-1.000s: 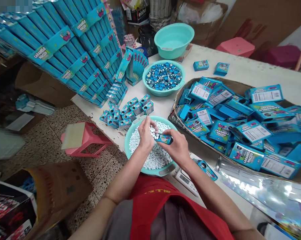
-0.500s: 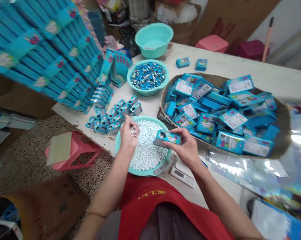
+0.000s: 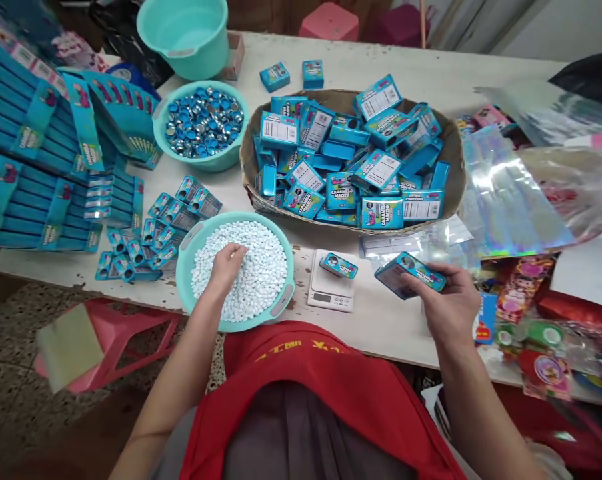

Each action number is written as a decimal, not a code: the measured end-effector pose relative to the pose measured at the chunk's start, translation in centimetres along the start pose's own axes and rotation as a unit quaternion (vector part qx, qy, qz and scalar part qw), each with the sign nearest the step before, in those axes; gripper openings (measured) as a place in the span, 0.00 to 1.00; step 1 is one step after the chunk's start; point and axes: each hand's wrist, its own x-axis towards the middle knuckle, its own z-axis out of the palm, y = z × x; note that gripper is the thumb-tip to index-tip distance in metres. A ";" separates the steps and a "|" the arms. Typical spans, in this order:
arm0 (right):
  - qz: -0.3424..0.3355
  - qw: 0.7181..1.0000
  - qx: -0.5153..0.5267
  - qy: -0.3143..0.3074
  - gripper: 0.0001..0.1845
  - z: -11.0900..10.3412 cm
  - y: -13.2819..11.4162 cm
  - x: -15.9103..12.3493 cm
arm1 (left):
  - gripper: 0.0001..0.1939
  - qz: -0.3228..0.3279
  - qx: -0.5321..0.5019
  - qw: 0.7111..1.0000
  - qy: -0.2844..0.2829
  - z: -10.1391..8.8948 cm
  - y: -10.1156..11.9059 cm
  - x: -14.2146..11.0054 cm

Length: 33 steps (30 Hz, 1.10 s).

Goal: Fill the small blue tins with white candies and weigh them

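Observation:
My left hand point(image 3: 225, 264) rests in the teal basin point(image 3: 187, 250) of small white candies point(image 3: 261, 273), fingers curled down into the pile. My right hand point(image 3: 448, 300) is closed on a small blue candy box point(image 3: 408, 273), held above the table to the right of a small white scale point(image 3: 331, 292). Another small blue box point(image 3: 339, 265) lies on the scale. A cardboard tray point(image 3: 451, 167) heaped with blue boxes point(image 3: 341, 160) stands behind the scale.
A teal bowl of blue and silver caps point(image 3: 203, 123) and an empty teal basin point(image 3: 183, 33) stand at the back left. Stacked blue cartons point(image 3: 35, 160) and several small filled boxes point(image 3: 151, 230) sit left. Shiny foil sheets point(image 3: 511, 193) and toy packets point(image 3: 525, 313) lie right. A pink stool point(image 3: 115, 333) stands below.
My right hand has carried its blue box rightwards, away from the candy basin. My left hand has dropped into the white candies. The view has swung right and down.

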 end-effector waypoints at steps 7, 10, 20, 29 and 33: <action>0.032 0.999 -0.015 0.029 0.29 1.0 7.3 -1.7 | 0.10 0.194 0.320 0.927 0.031 -0.3 0.6 -0.8; 0.024 0.997 -0.068 0.025 0.27 0.9 9.0 -2.4 | 0.10 0.245 0.290 0.924 0.050 0.5 1.1 -1.5; -0.162 0.970 -0.038 -0.175 0.21 8.2 2.8 -4.0 | 0.02 0.131 -0.048 0.989 0.059 2.7 3.7 -3.8; -0.263 0.936 0.041 -0.231 0.11 11.7 -8.0 -2.7 | 0.19 -0.095 -0.435 0.895 -0.045 3.8 5.8 -4.4; -0.410 0.872 -0.021 -0.265 0.11 15.1 -11.6 -4.0 | 0.17 -0.148 -0.572 0.806 -0.041 3.2 7.7 -4.1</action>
